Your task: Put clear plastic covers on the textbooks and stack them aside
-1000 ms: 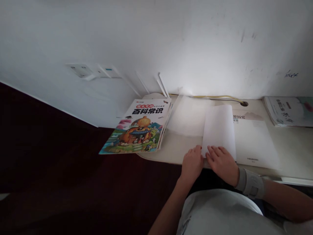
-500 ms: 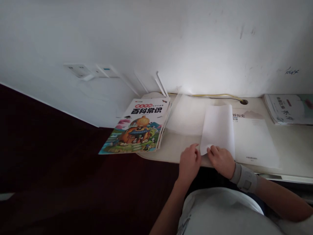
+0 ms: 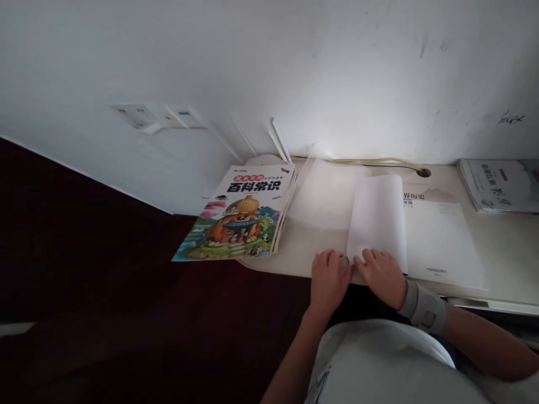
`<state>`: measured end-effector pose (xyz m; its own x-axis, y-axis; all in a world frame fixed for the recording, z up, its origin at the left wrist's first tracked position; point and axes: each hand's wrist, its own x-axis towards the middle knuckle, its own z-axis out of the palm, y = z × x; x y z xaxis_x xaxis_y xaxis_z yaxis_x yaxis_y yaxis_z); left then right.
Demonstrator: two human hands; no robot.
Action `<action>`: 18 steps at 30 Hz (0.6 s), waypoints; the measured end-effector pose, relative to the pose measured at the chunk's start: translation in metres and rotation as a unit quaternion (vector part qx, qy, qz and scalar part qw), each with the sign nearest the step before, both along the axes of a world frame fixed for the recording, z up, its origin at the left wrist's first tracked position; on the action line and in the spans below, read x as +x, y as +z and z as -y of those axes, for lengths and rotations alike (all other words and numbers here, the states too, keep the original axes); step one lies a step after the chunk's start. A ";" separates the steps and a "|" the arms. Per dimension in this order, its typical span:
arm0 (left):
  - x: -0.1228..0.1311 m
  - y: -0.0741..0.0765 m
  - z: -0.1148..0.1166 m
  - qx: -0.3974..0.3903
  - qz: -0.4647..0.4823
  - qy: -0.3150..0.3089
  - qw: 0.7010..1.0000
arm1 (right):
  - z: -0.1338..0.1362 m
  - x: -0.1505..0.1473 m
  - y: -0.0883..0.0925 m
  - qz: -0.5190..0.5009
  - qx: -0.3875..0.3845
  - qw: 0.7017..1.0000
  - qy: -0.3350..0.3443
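A white sheet of paper (image 3: 377, 216) lies folded over a white textbook (image 3: 442, 241) on the pale desk (image 3: 501, 247). My left hand (image 3: 329, 279) rests at the sheet's near left corner with its fingers curled against the paper edge. My right hand (image 3: 381, 275), with a grey band on its wrist, pinches the same corner, which curls up a little. The two hands touch each other at the desk's front edge.
A colourful picture book (image 3: 238, 216) tops a stack at the desk's left end and overhangs the edge. A clear plastic sheet (image 3: 322, 193) lies behind the paper. Another booklet (image 3: 501, 185) sits far right. A yellow cable (image 3: 370, 161) runs along the wall; wall sockets (image 3: 138, 116) are at left.
A second ago my right hand lay flat on the sheet's near edge. It has since curled to pinch the corner, and my left hand has closed in beside it.
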<state>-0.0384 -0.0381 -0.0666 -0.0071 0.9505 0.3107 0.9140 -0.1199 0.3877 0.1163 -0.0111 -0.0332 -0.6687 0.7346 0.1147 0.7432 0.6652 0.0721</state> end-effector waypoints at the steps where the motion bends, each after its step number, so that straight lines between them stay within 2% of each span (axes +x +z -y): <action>1: 0.005 0.001 -0.002 -0.005 -0.010 0.010 1.000 | 0.001 0.000 0.001 0.004 -0.005 1.000 -0.002; 7: 0.017 0.007 -0.012 -0.046 -0.069 0.044 0.996 | 0.005 -0.001 0.006 0.031 0.007 0.999 -0.024; 14: 0.025 0.016 -0.022 -0.096 -0.119 0.023 0.988 | -0.002 -0.001 0.002 0.030 0.013 0.999 -0.013; 18: 0.028 0.020 -0.029 -0.121 -0.129 0.020 0.984 | -0.005 0.003 0.003 0.039 -0.010 0.999 -0.019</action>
